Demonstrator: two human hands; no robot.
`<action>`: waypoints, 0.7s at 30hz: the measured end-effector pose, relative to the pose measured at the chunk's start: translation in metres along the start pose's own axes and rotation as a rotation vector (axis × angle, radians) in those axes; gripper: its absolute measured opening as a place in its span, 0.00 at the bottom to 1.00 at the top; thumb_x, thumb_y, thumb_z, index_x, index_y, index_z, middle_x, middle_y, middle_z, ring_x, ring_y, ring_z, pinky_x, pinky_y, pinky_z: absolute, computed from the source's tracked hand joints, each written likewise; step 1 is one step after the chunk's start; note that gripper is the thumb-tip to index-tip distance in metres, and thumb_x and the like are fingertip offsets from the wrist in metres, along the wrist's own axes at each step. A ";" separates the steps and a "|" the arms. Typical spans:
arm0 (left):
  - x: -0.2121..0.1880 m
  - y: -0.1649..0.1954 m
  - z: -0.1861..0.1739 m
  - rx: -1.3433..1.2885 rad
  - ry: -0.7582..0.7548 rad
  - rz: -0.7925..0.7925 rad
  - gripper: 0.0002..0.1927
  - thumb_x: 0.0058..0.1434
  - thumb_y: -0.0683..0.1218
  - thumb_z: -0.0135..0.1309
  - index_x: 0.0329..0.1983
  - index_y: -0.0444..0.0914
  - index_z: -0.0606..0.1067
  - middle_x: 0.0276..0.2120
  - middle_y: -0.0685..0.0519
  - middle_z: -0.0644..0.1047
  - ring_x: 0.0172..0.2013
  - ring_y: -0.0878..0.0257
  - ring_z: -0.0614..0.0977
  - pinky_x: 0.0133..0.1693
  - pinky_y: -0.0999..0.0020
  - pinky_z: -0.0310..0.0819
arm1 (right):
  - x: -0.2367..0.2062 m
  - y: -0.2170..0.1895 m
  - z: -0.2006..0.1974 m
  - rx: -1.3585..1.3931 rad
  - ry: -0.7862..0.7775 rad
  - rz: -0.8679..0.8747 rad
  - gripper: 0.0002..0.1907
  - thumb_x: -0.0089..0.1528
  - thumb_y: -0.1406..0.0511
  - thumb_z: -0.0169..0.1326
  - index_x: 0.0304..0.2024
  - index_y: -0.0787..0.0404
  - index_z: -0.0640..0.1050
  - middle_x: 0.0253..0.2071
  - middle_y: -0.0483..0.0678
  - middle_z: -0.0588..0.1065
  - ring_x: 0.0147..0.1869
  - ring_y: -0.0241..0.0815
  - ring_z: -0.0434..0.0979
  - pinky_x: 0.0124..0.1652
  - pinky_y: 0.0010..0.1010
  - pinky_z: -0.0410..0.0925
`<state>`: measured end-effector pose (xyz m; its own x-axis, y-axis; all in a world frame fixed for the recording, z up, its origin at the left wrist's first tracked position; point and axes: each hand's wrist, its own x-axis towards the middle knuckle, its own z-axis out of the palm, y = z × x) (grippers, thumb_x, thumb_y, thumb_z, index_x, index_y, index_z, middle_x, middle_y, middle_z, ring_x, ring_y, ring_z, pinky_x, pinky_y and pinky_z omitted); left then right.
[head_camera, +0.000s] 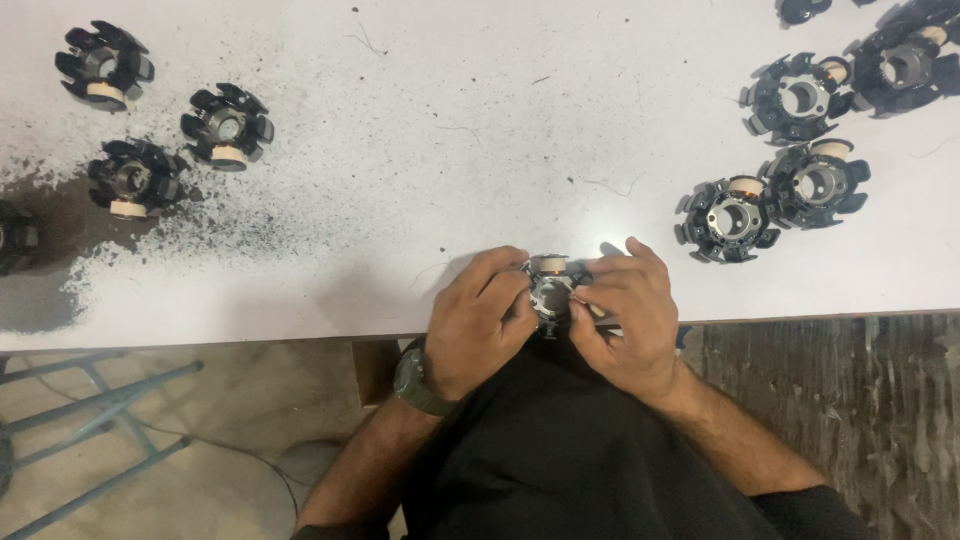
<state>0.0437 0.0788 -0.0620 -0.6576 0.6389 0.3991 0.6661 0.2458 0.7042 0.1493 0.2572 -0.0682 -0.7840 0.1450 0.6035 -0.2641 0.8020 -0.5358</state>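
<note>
Right now both hands close around one small black ring-shaped part (551, 288) at the near edge of the table (480, 150). The left hand (480, 320) clamps it from its side with thumb and fingers, and the right hand (625, 315) pinches it from the other side, so the part sits between the two grips, just above the table edge. It is a dark plastic ring with stubby arms around a round metal-lined hole, and one pale coil of wire shows on its far side. A dark watch (420, 385) sits on the left wrist.

Beyond the right grip and well apart from it lies a cluster of similar parts (790, 150), each with one pale coil. Far off past the left grip lie three more such parts (160, 125), set among black dust (60, 220) that thickens into a dark smear toward that edge. The table is white and speckled. Below the grips, a black garment (590, 460) covers the lap. A blue-grey metal frame (100, 430) stands on the pale floor on the left-hand side, and a rough grey floor (880, 400) shows on the other.
</note>
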 end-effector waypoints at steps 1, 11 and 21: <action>-0.001 -0.001 0.000 0.003 -0.012 -0.002 0.08 0.58 0.38 0.60 0.41 0.35 0.76 0.51 0.46 0.78 0.46 0.52 0.83 0.42 0.61 0.81 | -0.001 0.000 0.000 -0.004 0.000 0.000 0.12 0.56 0.72 0.63 0.40 0.61 0.75 0.38 0.49 0.77 0.54 0.51 0.79 0.67 0.56 0.63; -0.008 -0.004 0.009 0.101 0.003 0.040 0.07 0.57 0.38 0.59 0.39 0.35 0.76 0.50 0.46 0.77 0.47 0.51 0.83 0.42 0.60 0.81 | -0.001 -0.006 0.006 -0.058 -0.039 -0.055 0.16 0.54 0.73 0.65 0.42 0.60 0.76 0.39 0.49 0.76 0.56 0.51 0.78 0.66 0.55 0.62; -0.005 0.011 0.008 0.074 0.020 -0.019 0.07 0.58 0.38 0.59 0.40 0.35 0.78 0.49 0.47 0.79 0.44 0.52 0.84 0.42 0.61 0.80 | 0.002 -0.007 0.005 -0.113 -0.075 -0.050 0.18 0.55 0.76 0.66 0.45 0.61 0.77 0.42 0.51 0.76 0.53 0.51 0.78 0.66 0.54 0.65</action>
<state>0.0572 0.0842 -0.0610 -0.6768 0.6190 0.3985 0.6772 0.3112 0.6667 0.1468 0.2486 -0.0660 -0.8124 0.0634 0.5796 -0.2421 0.8677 -0.4342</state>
